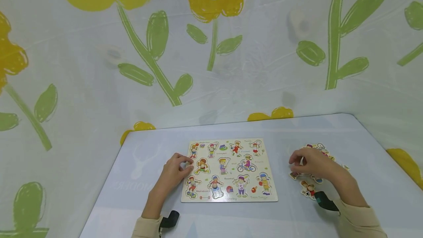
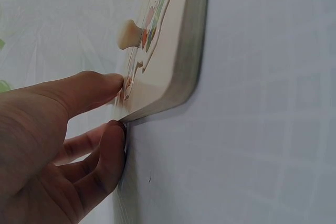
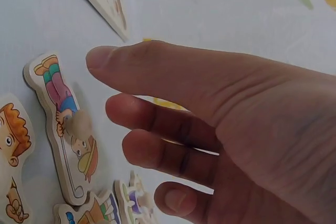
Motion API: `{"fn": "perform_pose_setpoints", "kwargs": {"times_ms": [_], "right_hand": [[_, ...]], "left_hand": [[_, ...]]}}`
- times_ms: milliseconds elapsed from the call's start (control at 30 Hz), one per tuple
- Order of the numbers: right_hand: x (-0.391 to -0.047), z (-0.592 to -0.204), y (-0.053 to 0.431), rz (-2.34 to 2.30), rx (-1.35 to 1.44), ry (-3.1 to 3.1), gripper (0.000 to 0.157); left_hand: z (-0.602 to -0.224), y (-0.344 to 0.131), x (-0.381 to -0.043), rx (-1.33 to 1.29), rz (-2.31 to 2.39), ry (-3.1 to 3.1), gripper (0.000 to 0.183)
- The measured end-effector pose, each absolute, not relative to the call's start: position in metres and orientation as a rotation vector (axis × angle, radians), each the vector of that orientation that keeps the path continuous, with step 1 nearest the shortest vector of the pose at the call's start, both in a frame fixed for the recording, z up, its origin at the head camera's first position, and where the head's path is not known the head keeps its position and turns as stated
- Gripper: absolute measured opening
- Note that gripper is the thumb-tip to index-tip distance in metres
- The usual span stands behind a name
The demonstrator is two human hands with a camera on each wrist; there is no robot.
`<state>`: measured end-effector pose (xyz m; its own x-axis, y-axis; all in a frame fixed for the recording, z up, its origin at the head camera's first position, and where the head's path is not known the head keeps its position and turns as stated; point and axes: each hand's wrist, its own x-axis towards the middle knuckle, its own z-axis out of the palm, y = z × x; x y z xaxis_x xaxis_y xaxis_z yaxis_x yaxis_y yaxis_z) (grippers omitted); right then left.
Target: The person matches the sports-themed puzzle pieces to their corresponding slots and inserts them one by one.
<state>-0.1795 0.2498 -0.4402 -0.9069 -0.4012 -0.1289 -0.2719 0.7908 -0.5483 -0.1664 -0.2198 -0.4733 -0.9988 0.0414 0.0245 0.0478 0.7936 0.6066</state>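
Note:
A wooden knob puzzle board [image 1: 228, 180] with pictures of children at sports lies flat on the table. My left hand [image 1: 173, 172] pinches its left edge, the thumb on the top face and the fingertips curled at the side; a pale peg knob [image 2: 127, 35] stands up close by. Over a cluster of loose puzzle pieces, right of the board, hovers my right hand [image 1: 312, 161], thumb and fingers apart and loosely bent around nothing. Just beyond its thumb in the right wrist view lies a golfer piece [image 3: 67, 103] with a round knob. The hand partly covers the cluster in the head view.
A red-haired figure piece [image 3: 16, 135] lies beside the golfer, and a footballer piece [image 1: 308, 189] sits at the near side of the cluster. The white table [image 1: 145, 164] ends in front of a flower-printed curtain [image 1: 231, 83]. Each wrist carries a black camera mount [image 1: 170, 219].

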Motion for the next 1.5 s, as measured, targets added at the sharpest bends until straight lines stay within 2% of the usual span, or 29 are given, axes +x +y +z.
{"fn": "perform_pose_setpoints", "kwargs": {"times_ms": [333,1200,1500], "right_hand": [[-0.178,-0.442,0.263,-0.789,-0.587,2.721,0.018],[-0.176,-0.444,0.261,-0.777,-0.533,2.691,0.007],[-0.177,-0.448,0.259,-0.793,-0.561,2.7,0.008]], "left_hand": [[-0.473,-0.22,-0.165,-0.086,-1.005,-2.958,0.021],[-0.474,-0.222,-0.166,-0.096,-1.002,-2.959,0.021],[-0.475,-0.221,-0.167,-0.09,-0.999,-2.963,0.021]]}}
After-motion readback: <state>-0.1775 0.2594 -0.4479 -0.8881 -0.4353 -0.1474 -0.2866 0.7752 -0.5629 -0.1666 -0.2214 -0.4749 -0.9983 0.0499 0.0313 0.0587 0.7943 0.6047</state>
